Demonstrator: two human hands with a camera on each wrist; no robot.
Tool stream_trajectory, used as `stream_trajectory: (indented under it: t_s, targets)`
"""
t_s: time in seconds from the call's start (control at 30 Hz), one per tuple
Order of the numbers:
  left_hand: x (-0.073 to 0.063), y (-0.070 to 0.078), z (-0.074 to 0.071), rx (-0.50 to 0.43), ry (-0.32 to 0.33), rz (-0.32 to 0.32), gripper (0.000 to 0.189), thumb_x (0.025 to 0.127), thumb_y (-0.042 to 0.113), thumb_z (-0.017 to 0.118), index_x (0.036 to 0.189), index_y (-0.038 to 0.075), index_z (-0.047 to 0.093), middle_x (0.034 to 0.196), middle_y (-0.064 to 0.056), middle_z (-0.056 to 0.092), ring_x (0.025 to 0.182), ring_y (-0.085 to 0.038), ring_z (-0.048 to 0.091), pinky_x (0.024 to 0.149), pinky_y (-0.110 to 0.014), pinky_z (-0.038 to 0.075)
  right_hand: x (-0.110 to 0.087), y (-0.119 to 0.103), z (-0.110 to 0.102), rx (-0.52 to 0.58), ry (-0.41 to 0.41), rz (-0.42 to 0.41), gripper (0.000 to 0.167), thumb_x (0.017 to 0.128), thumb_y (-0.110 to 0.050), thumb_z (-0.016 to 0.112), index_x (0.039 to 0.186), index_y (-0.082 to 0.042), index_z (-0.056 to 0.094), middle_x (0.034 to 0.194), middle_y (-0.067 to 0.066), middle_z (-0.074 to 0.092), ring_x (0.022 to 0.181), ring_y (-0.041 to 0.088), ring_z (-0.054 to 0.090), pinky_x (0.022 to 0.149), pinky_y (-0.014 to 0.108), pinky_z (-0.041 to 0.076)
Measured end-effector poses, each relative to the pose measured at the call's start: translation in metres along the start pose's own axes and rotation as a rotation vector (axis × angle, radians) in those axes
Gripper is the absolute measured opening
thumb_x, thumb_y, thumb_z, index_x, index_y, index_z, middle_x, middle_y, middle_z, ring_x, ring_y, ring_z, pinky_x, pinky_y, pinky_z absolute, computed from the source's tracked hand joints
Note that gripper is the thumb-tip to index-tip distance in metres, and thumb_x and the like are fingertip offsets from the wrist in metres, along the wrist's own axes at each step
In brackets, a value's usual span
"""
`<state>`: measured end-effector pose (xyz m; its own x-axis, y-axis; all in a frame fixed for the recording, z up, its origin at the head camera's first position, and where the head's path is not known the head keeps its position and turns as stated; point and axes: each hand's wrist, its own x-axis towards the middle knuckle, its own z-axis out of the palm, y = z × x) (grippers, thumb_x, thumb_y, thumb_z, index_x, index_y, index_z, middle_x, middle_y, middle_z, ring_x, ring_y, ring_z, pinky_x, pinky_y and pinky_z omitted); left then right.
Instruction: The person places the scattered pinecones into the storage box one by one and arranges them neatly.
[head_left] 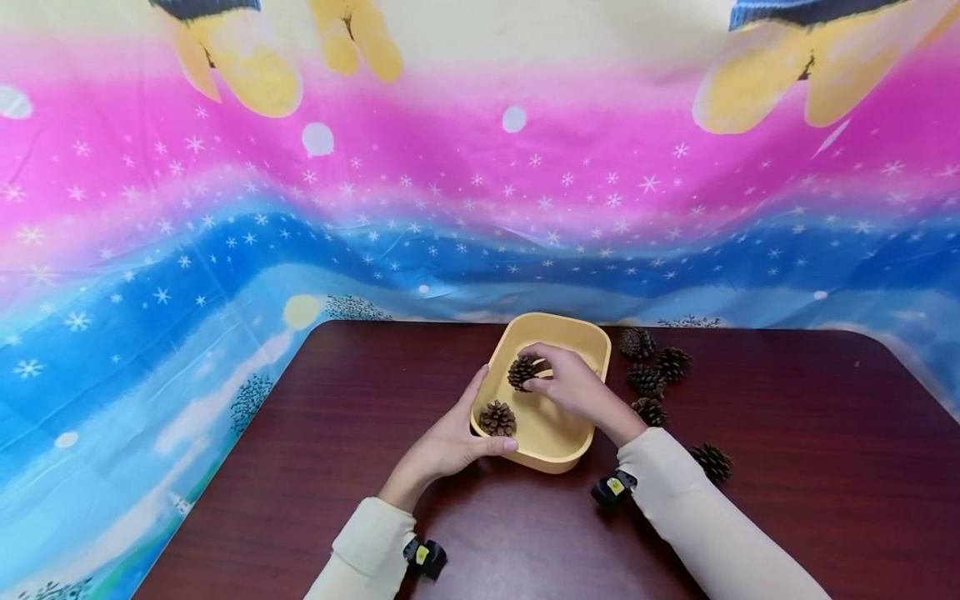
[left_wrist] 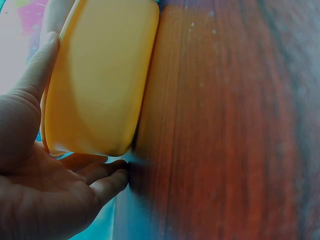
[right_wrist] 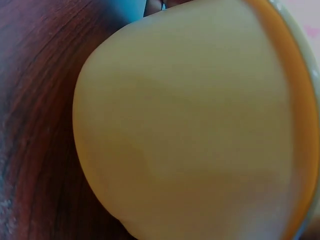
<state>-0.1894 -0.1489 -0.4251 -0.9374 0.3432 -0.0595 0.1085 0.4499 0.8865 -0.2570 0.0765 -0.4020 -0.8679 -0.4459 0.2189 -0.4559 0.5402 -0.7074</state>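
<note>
A yellow plastic box (head_left: 551,460) with rounded corners stands on the table, and its outer wall (right_wrist: 185,110) fills most of the right wrist view. My left hand (head_left: 448,437) grips its near left corner, thumb along the front rim and fingers against the left side; the left wrist view has this hand (left_wrist: 45,195) around the box end (left_wrist: 102,80). Reaching in over the right rim, my right hand (head_left: 573,383) pinches a brown pine cone (head_left: 520,374) between thumb and fingers. Another pine cone (head_left: 497,419) lies in the near left corner inside the box.
Several pine cones (head_left: 646,380) lie in a cluster right of the box, and a separate pine cone (head_left: 711,463) sits nearer, beside my right sleeve. The dark wooden table (head_left: 810,467) ends at a colourful snowflake curtain (head_left: 480,192) behind the box.
</note>
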Motion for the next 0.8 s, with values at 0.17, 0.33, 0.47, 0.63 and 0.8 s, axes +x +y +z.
stream_trajectory:
  t_s: [0.17,0.33,0.47,0.63,0.8]
  targets:
    - [0.0,-0.001,0.0,0.002,-0.003,0.001,0.121,0.085,0.035,0.089,0.171,0.028,0.003,0.174,-0.011,0.024,0.154,-0.032,0.033,0.128,-0.056,0.024,0.005,0.002,0.003,-0.018,-0.03,0.006,0.045,0.092,-0.004,0.076,0.134,0.005,0.064,0.134,0.023,0.068,0.123,0.042,0.065,0.109,0.056,0.05]
    - [0.001,-0.001,0.0,0.001,-0.009,0.0,0.121,0.085,0.033,0.088,0.17,0.028,0.003,0.175,-0.009,0.022,0.156,-0.031,0.031,0.128,-0.056,0.023,0.007,0.001,0.007,-0.02,-0.049,0.021,0.046,0.092,-0.004,0.076,0.135,0.004,0.064,0.136,0.022,0.067,0.128,0.041,0.062,0.112,0.056,0.048]
    - [0.002,-0.002,0.0,0.003,-0.016,0.006,0.121,0.086,0.033,0.088,0.17,0.028,0.001,0.174,-0.012,0.023,0.155,-0.033,0.032,0.128,-0.057,0.023,0.009,0.0,0.009,-0.005,-0.067,0.023,0.045,0.092,-0.003,0.076,0.135,0.004,0.064,0.136,0.023,0.067,0.124,0.04,0.064,0.111,0.055,0.049]
    - [0.003,-0.003,0.0,-0.008,-0.015,0.021,0.121,0.086,0.034,0.087,0.171,0.026,0.001,0.173,-0.016,0.026,0.154,-0.035,0.034,0.127,-0.059,0.025,0.012,0.001,0.012,-0.006,-0.091,0.022,0.045,0.091,-0.001,0.076,0.134,0.004,0.064,0.136,0.024,0.067,0.121,0.039,0.067,0.109,0.052,0.052]
    - [0.003,-0.003,0.0,-0.007,-0.013,0.012,0.12,0.086,0.034,0.088,0.171,0.027,0.002,0.173,-0.016,0.026,0.154,-0.035,0.034,0.127,-0.058,0.025,0.013,0.002,0.012,0.011,-0.111,0.041,0.046,0.092,-0.001,0.075,0.136,0.004,0.063,0.137,0.024,0.066,0.115,0.037,0.07,0.107,0.051,0.053]
